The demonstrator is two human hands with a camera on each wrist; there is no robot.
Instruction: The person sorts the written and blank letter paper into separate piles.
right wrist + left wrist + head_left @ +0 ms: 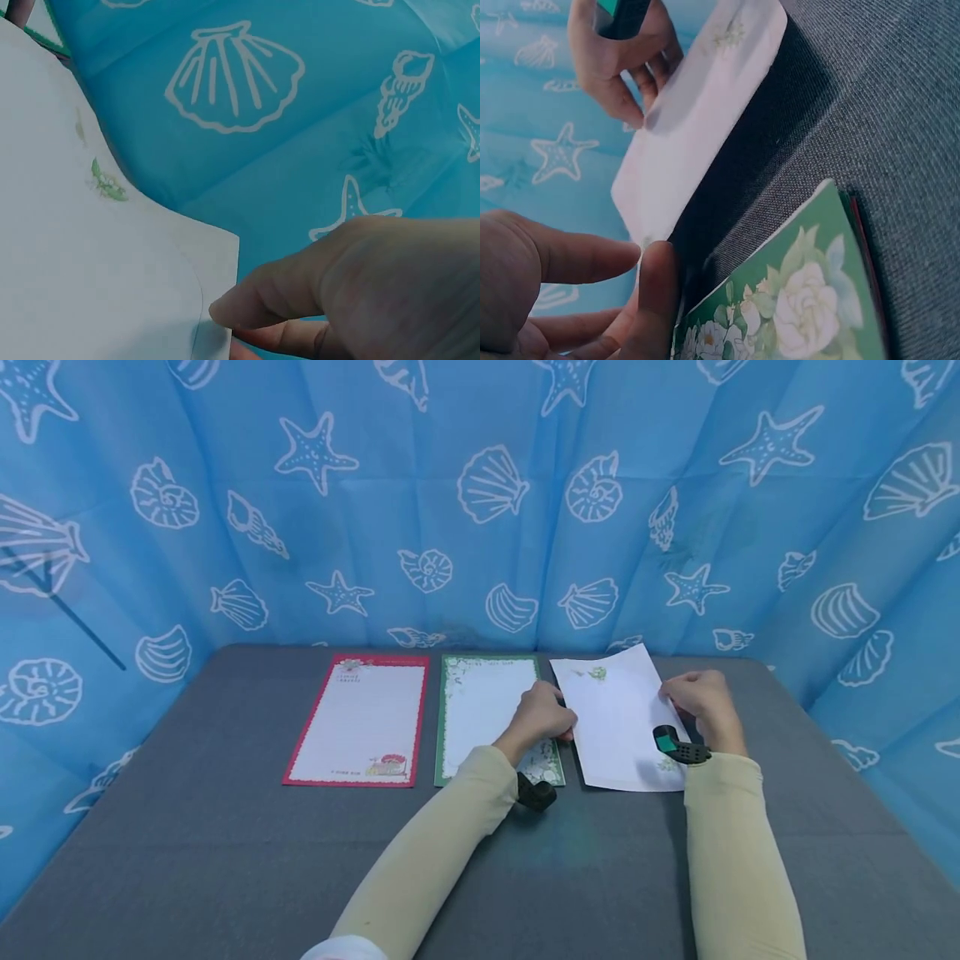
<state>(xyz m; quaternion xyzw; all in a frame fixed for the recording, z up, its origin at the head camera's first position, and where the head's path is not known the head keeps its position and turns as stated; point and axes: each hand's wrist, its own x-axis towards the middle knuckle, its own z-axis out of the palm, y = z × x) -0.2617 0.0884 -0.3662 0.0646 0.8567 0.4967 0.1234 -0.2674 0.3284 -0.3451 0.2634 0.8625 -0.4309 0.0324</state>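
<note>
A white sheet of paper [615, 727] with small green floral prints is at the right, its far right corner curving up off the table. My left hand [542, 712] pinches its left edge between thumb and finger. On the opposite side, my right hand [703, 700] pinches the right edge, with the thumb on top in the right wrist view. The paper [697, 127] tilts up from the cloth in the left wrist view, with shadow under its near edge. Just beneath my left wrist lies a green-bordered sheet [480, 710] with printed white flowers, partly hidden by the hand.
Farther left lies a red-bordered sheet [367, 718] with a small picture in one corner. All the papers are on a dark grey tablecloth [225, 843]. A blue curtain [420, 510] with white shells and starfish hangs along the table's back and sides.
</note>
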